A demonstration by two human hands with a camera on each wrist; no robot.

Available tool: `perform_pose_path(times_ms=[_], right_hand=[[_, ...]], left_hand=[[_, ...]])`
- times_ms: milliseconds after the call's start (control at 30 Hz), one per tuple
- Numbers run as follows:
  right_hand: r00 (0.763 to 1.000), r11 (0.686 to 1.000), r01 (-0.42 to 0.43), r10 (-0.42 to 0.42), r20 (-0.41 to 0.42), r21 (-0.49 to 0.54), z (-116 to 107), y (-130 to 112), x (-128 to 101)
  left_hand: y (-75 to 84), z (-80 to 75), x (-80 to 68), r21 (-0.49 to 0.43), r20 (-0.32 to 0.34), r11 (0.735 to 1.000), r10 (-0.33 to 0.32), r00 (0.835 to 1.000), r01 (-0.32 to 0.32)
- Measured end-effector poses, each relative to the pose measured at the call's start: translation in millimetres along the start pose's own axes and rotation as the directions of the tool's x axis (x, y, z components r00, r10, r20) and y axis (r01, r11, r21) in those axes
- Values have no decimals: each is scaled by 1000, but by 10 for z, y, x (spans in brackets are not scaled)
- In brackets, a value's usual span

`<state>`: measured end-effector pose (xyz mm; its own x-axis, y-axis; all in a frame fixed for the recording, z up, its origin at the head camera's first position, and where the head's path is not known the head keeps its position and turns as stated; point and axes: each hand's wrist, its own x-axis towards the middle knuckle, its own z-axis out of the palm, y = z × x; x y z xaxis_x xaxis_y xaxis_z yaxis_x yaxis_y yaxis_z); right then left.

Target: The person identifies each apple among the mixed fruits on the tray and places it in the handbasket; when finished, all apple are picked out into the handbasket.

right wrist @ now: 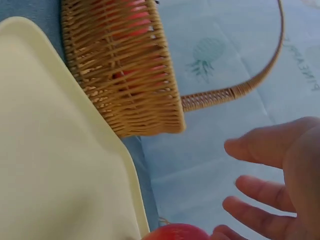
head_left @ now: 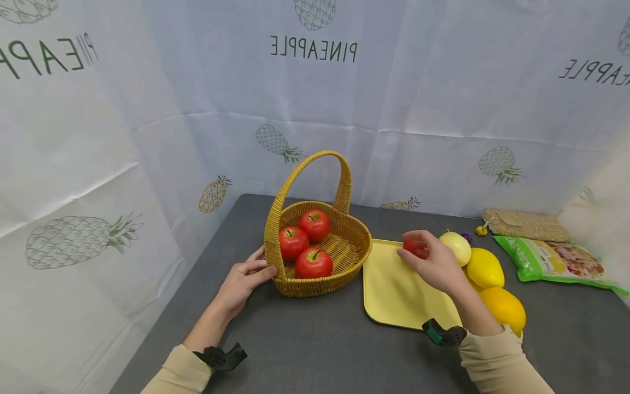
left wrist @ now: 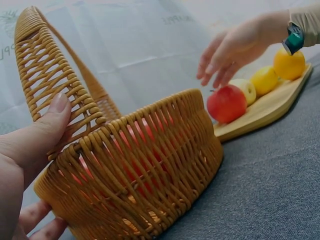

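Observation:
My left hand (head_left: 243,284) holds the yellow wicker basket (head_left: 315,288) at its left side, thumb against the foot of the handle (left wrist: 60,82) and other fingers lower on the wall. Three red apples (head_left: 314,264) lie inside the basket. To its right is a pale yellow tray (head_left: 394,295), with another red apple (left wrist: 227,104) near its far side. Just over that apple hovers my right hand (head_left: 438,262), fingers spread and thumb apart. In the right wrist view only the top of this apple (right wrist: 177,233) shows, close to the fingers.
Along the tray's right side sit a pale yellow-green fruit (head_left: 456,247), a yellow fruit (head_left: 484,268) and an orange one (head_left: 504,309). Farther right lie a green food packet (head_left: 561,260) and a tan bag (head_left: 526,224). A pineapple-print curtain (head_left: 315,87) hangs behind the grey table (head_left: 305,345).

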<state>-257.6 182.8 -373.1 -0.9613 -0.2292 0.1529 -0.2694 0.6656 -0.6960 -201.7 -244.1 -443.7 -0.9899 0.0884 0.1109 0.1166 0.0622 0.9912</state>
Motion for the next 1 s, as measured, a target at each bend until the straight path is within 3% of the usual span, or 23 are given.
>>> perform_pose_path(times_ms=[200,433,733,1000], right_hand=[[992,995,-97,94,-88,-26,-47,67,-25],[984,990,-133,127,-124,-44,-26,142,21],[986,986,-153,148,-81,-62,2,319,72],[991,984,-111,100,-88,-138,19,356,74]], left_hand=[[-9,2,11,-4,12,1000,7,1000,-6],[7,-21,4,4,-2,1000,1,1000,-1],[-10,-24,7,-6,12,1000,-1,1000,1],[7,-36,5,6,16,1000,2,1000,-2]])
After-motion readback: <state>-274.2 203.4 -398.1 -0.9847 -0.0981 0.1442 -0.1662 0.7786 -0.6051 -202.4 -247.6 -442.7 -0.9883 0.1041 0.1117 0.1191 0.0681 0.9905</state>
